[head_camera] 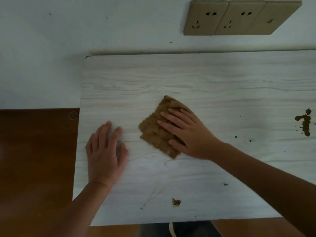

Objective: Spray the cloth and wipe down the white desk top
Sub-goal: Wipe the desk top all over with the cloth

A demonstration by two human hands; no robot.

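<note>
A brown fuzzy cloth [154, 132] lies flat near the middle of the white wood-grain desk top [213, 93]. My right hand [186, 132] presses down on the cloth with fingers spread, covering its right half. My left hand [106, 151] rests palm down on the bare desk to the left of the cloth, apart from it and holding nothing. A brown stain [305, 124] marks the desk at the far right, and a smaller brown spot [176, 202] sits near the front edge. No spray bottle is in view.
A pale wall rises behind the desk, with tan wall sockets [239, 17] at the upper right. A dark brown wooden surface [37, 159] adjoins the desk's left edge. The desk's front edge [171, 222] runs along the bottom.
</note>
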